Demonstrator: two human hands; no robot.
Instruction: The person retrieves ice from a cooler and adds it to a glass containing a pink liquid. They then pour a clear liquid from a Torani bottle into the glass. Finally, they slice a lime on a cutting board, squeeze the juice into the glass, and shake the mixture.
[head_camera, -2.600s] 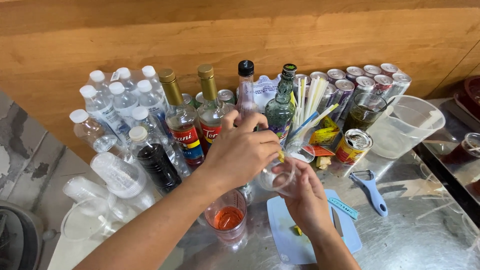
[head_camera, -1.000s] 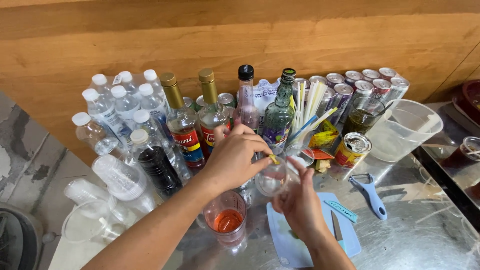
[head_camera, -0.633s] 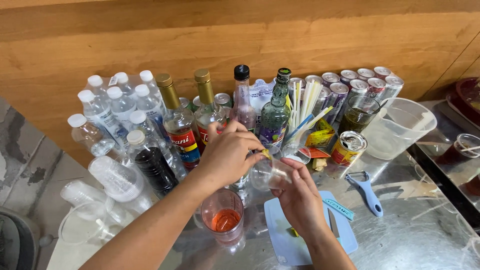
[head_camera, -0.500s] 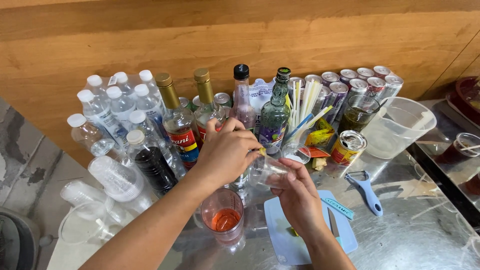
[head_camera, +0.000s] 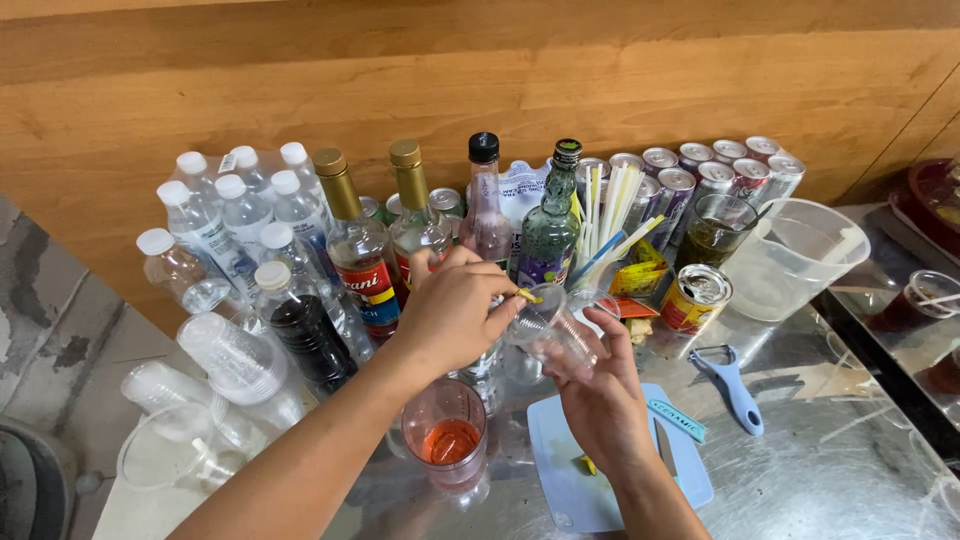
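Observation:
My right hand (head_camera: 600, 395) grips a clear plastic cup (head_camera: 548, 325), tilted with its mouth toward the left. My left hand (head_camera: 455, 315) pinches a small yellow-green piece (head_camera: 527, 295) at the cup's rim. Just below my hands a clear plastic cup with red liquid (head_camera: 447, 440) stands on the steel counter. A pale blue cutting board (head_camera: 560, 480) lies under my right wrist, with a small knife (head_camera: 667, 450) and a bit of green peel (head_camera: 588, 464) on it.
Syrup and drink bottles (head_camera: 360, 260), water bottles (head_camera: 215, 225), cans (head_camera: 720, 175), a glass of straws (head_camera: 605, 215) and an open tin (head_camera: 695, 298) crowd the back. A clear jug (head_camera: 800, 260), a blue peeler (head_camera: 735, 385) and stacked cups (head_camera: 225, 355) lie around.
The cup in my right hand has tipped over toward the left and dropped slightly. My left hand now pinches the yellow-green piece at its rim.

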